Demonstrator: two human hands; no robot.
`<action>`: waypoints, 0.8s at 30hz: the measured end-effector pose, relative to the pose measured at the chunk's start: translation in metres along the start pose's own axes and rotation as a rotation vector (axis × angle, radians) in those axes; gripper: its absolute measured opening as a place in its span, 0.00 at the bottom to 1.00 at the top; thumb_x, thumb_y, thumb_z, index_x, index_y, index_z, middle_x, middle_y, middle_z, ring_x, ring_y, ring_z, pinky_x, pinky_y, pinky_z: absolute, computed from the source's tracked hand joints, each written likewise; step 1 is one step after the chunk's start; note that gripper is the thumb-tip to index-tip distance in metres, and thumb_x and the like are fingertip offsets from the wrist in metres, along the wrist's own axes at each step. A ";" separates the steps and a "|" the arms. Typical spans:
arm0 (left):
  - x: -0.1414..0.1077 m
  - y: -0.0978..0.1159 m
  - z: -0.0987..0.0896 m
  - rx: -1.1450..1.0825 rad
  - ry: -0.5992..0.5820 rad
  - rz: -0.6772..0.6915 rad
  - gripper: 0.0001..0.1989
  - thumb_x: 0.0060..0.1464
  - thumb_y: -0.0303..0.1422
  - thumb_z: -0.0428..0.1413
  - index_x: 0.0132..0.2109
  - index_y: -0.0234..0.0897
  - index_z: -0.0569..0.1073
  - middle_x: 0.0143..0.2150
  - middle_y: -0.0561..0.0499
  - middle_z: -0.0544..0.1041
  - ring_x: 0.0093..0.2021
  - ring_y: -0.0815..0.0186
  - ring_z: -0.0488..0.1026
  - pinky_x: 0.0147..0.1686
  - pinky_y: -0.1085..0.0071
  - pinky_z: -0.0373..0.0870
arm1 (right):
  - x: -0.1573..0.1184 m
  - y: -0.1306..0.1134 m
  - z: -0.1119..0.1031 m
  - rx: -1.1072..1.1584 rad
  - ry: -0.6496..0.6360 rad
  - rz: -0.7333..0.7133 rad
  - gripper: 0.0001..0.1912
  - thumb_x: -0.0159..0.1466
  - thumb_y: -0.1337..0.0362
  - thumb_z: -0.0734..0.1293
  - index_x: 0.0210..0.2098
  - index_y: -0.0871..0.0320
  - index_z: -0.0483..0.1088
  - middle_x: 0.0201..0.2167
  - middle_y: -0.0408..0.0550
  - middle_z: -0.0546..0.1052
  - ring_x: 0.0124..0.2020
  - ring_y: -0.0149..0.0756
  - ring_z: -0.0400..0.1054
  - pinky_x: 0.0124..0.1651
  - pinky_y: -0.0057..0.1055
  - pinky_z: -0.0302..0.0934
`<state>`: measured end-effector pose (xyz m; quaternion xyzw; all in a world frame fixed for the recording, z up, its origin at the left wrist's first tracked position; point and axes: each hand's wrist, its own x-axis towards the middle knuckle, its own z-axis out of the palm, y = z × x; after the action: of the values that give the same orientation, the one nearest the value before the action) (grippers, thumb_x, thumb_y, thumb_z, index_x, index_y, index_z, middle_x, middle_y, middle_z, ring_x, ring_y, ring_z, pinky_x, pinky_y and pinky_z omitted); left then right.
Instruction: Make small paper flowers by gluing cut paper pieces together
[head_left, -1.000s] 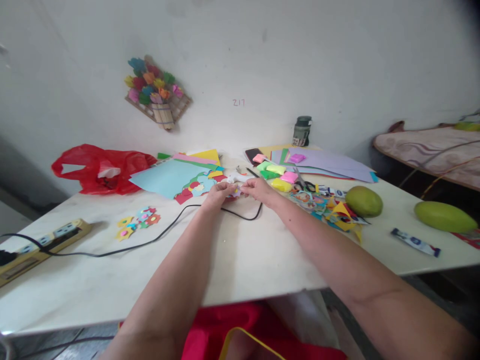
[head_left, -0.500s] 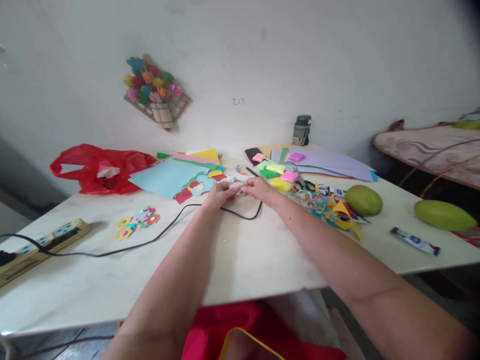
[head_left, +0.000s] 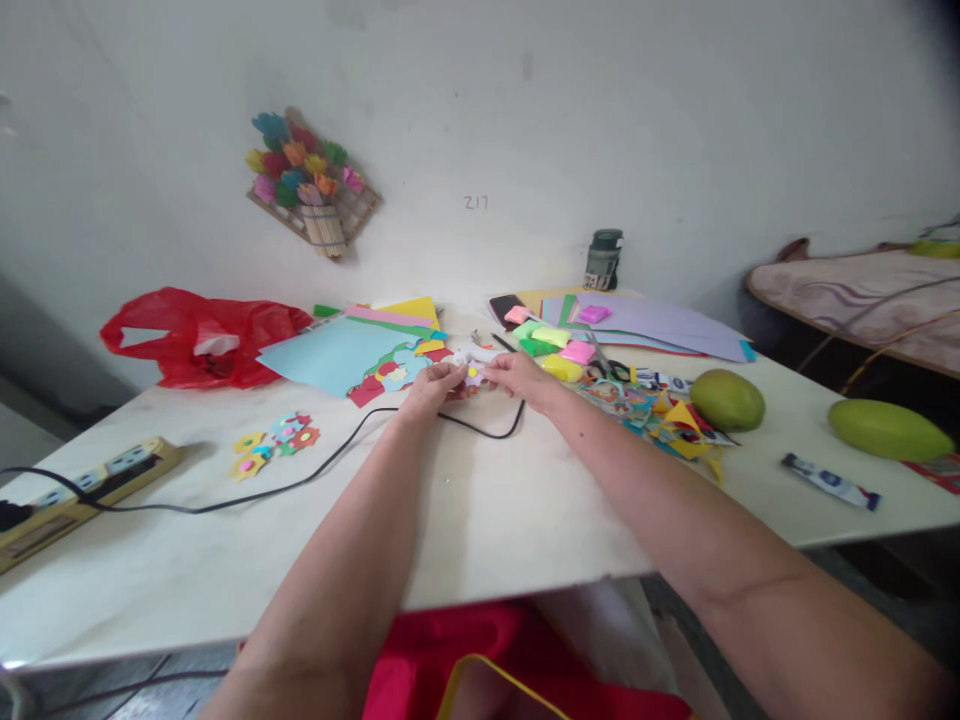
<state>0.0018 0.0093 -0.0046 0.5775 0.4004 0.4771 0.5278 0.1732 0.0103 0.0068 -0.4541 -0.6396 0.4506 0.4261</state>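
Note:
Between my two hands is a small purple paper flower (head_left: 474, 375) with a yellow centre. My left hand (head_left: 435, 388) pinches its left edge, and my right hand (head_left: 519, 377) pinches the right edge. Just behind them lies a white glue gun (head_left: 474, 354), partly hidden, with a black cord (head_left: 495, 436) that loops in front of my hands. Left of my hands are cut paper shapes (head_left: 397, 368) in red, green and light blue. Farther left, several finished paper flowers (head_left: 277, 445) lie together on the table (head_left: 517, 520).
A power strip (head_left: 90, 500) and red plastic bag (head_left: 206, 340) are on the left. Behind lie coloured sheets (head_left: 322, 350). To the right are clay packets (head_left: 562, 368), scissors (head_left: 609, 368), paper scraps (head_left: 675, 420), a green mango (head_left: 727, 400) and a tube (head_left: 830, 482).
The flower has turned up so that its yellow centre shows between my fingers. My left hand has shifted slightly; the other things have stayed in place.

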 end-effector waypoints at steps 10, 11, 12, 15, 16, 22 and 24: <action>0.001 0.001 0.005 0.034 -0.022 0.016 0.19 0.39 0.46 0.61 0.23 0.34 0.67 0.21 0.52 0.71 0.22 0.73 0.66 0.27 0.74 0.65 | 0.000 0.002 0.004 -0.012 0.012 0.002 0.12 0.53 0.57 0.67 0.23 0.59 0.67 0.17 0.41 0.67 0.18 0.24 0.56 0.18 0.23 0.45; 0.001 0.001 0.005 0.035 -0.022 0.016 0.19 0.39 0.46 0.61 0.24 0.34 0.67 0.21 0.52 0.71 0.22 0.73 0.66 0.27 0.74 0.65 | 0.000 0.002 0.005 -0.011 0.024 -0.003 0.12 0.53 0.57 0.68 0.23 0.60 0.66 0.16 0.40 0.66 0.17 0.24 0.55 0.18 0.24 0.45; 0.001 0.001 0.005 0.037 -0.022 0.014 0.19 0.39 0.46 0.62 0.24 0.34 0.67 0.21 0.52 0.71 0.22 0.73 0.66 0.27 0.74 0.65 | 0.000 0.003 0.005 -0.011 0.034 -0.009 0.12 0.53 0.58 0.68 0.22 0.60 0.66 0.15 0.39 0.66 0.17 0.23 0.54 0.18 0.23 0.45; 0.001 0.001 0.006 0.043 -0.015 0.008 0.19 0.39 0.46 0.62 0.24 0.34 0.66 0.21 0.53 0.71 0.22 0.73 0.66 0.27 0.74 0.65 | 0.001 0.003 0.006 -0.010 0.053 -0.011 0.12 0.53 0.60 0.68 0.21 0.60 0.65 0.15 0.38 0.66 0.16 0.21 0.52 0.17 0.23 0.44; 0.001 0.001 0.006 0.043 -0.013 0.007 0.20 0.39 0.46 0.61 0.24 0.34 0.66 0.21 0.53 0.71 0.21 0.73 0.66 0.27 0.74 0.65 | 0.002 0.003 0.007 -0.007 0.058 -0.006 0.12 0.53 0.60 0.68 0.20 0.60 0.64 0.15 0.38 0.66 0.15 0.21 0.52 0.17 0.22 0.44; 0.002 0.000 0.005 0.024 -0.034 0.008 0.20 0.40 0.46 0.61 0.25 0.34 0.65 0.21 0.54 0.70 0.21 0.74 0.66 0.27 0.75 0.65 | 0.002 0.004 0.005 0.083 -0.001 0.029 0.10 0.53 0.60 0.69 0.23 0.60 0.67 0.18 0.41 0.70 0.20 0.24 0.60 0.16 0.20 0.46; 0.002 0.000 0.005 0.023 -0.041 0.004 0.20 0.40 0.46 0.61 0.25 0.34 0.66 0.22 0.53 0.71 0.21 0.74 0.66 0.26 0.75 0.65 | 0.001 0.005 0.003 0.132 -0.048 0.031 0.10 0.54 0.59 0.68 0.26 0.61 0.69 0.23 0.44 0.73 0.23 0.25 0.63 0.17 0.20 0.47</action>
<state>0.0066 0.0100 -0.0046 0.5941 0.3937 0.4614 0.5283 0.1712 0.0121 0.0019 -0.4239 -0.6113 0.5094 0.4325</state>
